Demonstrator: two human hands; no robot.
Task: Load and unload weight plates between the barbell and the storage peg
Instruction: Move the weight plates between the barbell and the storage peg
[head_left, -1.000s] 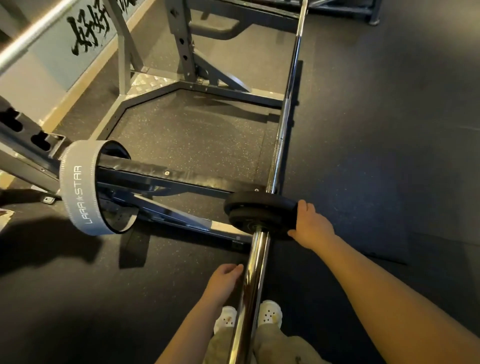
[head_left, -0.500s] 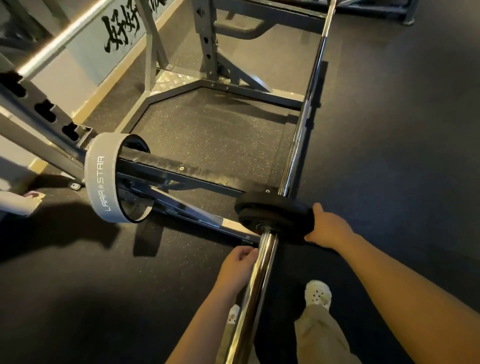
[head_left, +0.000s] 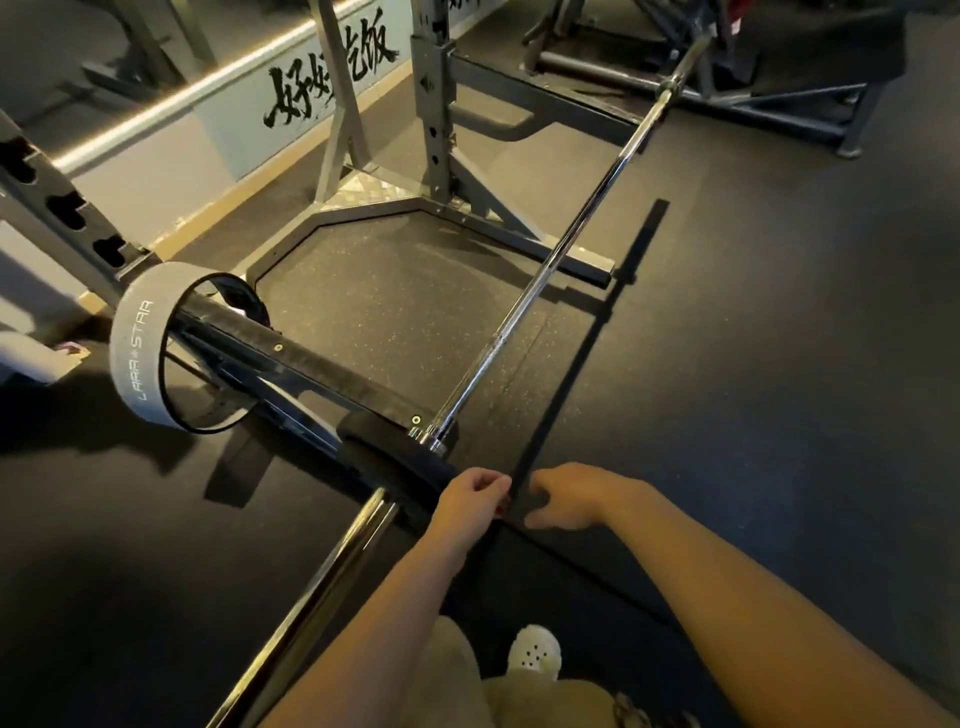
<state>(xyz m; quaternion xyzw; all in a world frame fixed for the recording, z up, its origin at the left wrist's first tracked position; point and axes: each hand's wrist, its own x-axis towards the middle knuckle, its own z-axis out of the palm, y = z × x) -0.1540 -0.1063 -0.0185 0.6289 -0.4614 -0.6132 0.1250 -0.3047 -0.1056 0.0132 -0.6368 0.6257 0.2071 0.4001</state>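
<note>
A chrome barbell (head_left: 545, 270) lies low across the dark rubber floor, its thick sleeve (head_left: 332, 566) running toward me at the lower left. A small black weight plate (head_left: 395, 457) sits on the sleeve, pushed up against the collar. My left hand (head_left: 475, 499) is curled over the plate's right-hand edge. My right hand (head_left: 566, 496) hovers just right of it above the floor, fingers bent in a loose C, holding nothing. No storage peg is clearly in sight.
A grey lifting belt (head_left: 132, 353) is looped around a black rack arm (head_left: 322, 364) that reaches toward the barbell collar. Grey rack uprights (head_left: 434, 104) and their floor frame stand behind. My white shoe (head_left: 535, 652) is below my hands.
My right hand has come off the plate's right edge and moved right. My left hand left the sleeve and went to the plate's right edge. The view swung left.
</note>
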